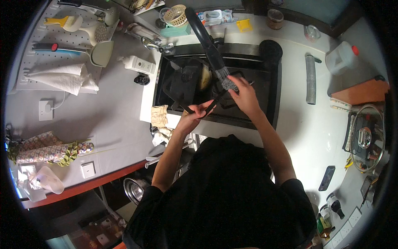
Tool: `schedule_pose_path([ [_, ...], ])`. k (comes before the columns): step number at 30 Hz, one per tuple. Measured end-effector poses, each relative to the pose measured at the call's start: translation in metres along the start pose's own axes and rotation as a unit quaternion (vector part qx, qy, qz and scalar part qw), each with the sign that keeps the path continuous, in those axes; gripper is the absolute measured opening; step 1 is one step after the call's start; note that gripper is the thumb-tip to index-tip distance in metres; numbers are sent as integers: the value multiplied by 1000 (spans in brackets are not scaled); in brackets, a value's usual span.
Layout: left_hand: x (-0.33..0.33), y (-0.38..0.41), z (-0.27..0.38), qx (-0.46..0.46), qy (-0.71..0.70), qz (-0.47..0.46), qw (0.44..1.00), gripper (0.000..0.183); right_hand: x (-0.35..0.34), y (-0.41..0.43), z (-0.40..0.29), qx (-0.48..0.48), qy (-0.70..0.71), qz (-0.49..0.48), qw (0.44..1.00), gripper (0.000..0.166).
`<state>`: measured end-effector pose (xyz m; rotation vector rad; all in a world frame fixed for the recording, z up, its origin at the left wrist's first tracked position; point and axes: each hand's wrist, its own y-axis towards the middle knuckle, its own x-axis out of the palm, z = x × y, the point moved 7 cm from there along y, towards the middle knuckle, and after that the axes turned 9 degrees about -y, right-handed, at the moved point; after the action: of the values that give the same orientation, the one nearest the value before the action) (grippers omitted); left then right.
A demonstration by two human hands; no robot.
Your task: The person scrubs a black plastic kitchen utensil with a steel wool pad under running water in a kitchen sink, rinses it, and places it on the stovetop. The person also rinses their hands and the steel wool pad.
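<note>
My left hand (199,112) grips the bar of a black metal frame, which looks like a hob pan support (178,104), over the front of the dark sink (278,93). Above it, my right hand (245,96) has its fingers and thumb around a grey wiry mass that looks like a steel-wool scourer (230,84). Water runs in streaks onto it from the black pull-out tap (203,34). More black metal parts and a pale yellow curved object (205,77) lie in the sink, partly hidden.
A white pump bottle (140,64) stands left of the sink beside a folded beige cloth (159,115). On the right counter are a grey roll-shaped object (310,80), a white jug (342,57) and a phone (327,178). Utensils hang on a pegboard (34,59).
</note>
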<state>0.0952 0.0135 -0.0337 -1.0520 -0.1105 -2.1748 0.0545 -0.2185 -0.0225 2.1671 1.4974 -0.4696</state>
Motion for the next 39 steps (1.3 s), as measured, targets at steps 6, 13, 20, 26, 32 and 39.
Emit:
schedule_pose_path([
  [6, -6, 1, -9, -17, 32, -20, 999, 22, 9, -6, 4, -99, -101, -21, 990, 45],
  [13, -8, -5, -7, -62, 38, -44, 996, 24, 10, 28, 37, -64, -95, -46, 992, 40],
  [20, -15, -3, -8, -71, 64, -34, 995, 22, 15, 48, 21, -61, -101, 0, 993, 43],
  [26, -24, -6, -12, -71, -43, -10, 996, 23, 17, 12, 50, 76, -69, -212, 972, 45],
  [32, -39, -3, -12, -70, -15, -10, 997, 19, 29, 22, 59, 103, -44, -146, 983, 48],
  [39, -31, -5, 14, -101, 126, -7, 987, 11, 60, 47, 93, 235, 83, -120, 961, 58],
])
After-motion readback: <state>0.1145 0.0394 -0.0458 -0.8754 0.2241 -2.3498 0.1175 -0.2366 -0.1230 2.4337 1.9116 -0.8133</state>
